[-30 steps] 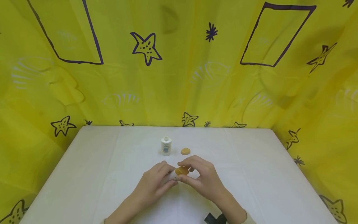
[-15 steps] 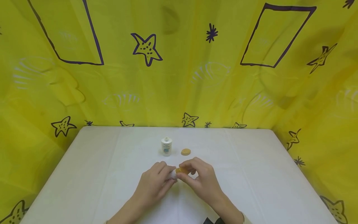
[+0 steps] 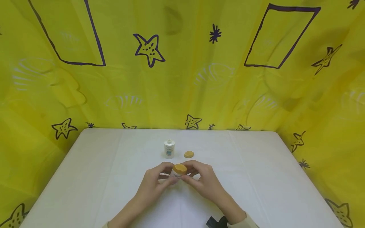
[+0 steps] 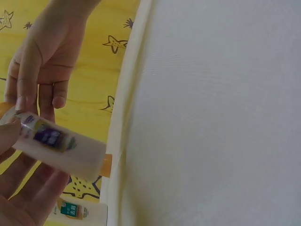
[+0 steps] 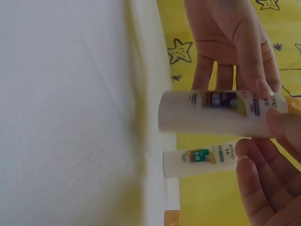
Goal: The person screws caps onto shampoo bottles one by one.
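Note:
A white plastic bottle with a purple-and-orange label (image 5: 221,113) is held between both hands above the table. Its orange cap (image 3: 180,168) sits on the end that faces up, slightly tilted. My left hand (image 3: 154,181) grips the bottle from the left, thumb on its front near the cap and fingers behind. From the right, my right hand (image 3: 203,180) pinches it just below the cap, thumb in front. Just beyond the hands, a second white bottle (image 3: 169,150) with a green label stands upright, its narrow neck bare. To its right lies a loose orange cap (image 3: 189,154).
The table (image 3: 114,164) wears a white cloth. Yellow curtains (image 3: 171,88) with starfish drawings enclose its back and both sides. A black object (image 3: 217,222) shows beside the right wrist at the bottom edge.
The held bottle has swung from pointing rightward to cap upward. My right hand's fingers have shifted from around the cap to the bottle's side below it. The standing bottle and loose cap stay put.

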### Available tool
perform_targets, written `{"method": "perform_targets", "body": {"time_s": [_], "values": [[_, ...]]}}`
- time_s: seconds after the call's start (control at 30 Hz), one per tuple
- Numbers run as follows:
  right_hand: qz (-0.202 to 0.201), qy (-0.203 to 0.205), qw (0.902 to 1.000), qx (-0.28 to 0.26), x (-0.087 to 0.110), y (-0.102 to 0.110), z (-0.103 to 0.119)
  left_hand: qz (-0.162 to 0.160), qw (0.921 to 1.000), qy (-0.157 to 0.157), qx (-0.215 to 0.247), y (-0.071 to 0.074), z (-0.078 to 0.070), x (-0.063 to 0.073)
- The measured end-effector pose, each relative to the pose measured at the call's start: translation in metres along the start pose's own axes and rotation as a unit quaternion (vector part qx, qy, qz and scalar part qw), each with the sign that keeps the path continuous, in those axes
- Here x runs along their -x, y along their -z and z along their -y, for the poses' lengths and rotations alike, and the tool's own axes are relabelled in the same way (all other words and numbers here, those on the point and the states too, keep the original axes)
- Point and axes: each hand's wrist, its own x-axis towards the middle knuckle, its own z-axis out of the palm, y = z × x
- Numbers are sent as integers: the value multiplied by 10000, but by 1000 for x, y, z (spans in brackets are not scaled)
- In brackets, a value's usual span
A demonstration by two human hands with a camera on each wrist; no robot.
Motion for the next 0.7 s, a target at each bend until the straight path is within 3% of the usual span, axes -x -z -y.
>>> {"method": "perform_targets", "body": {"time_s": [0.17, 0.37, 0.7], "values": [[69, -237, 9997, -11, 0, -1, -7, 263, 9979, 295, 521, 1, 5, -2], [241, -491, 9985, -64, 1, -1, -11, 392, 9965, 410, 617, 0, 11, -1], [287, -530, 9980, -176, 2, -4, -13, 512, 9932, 725, 749, 3, 11, 0]]}}
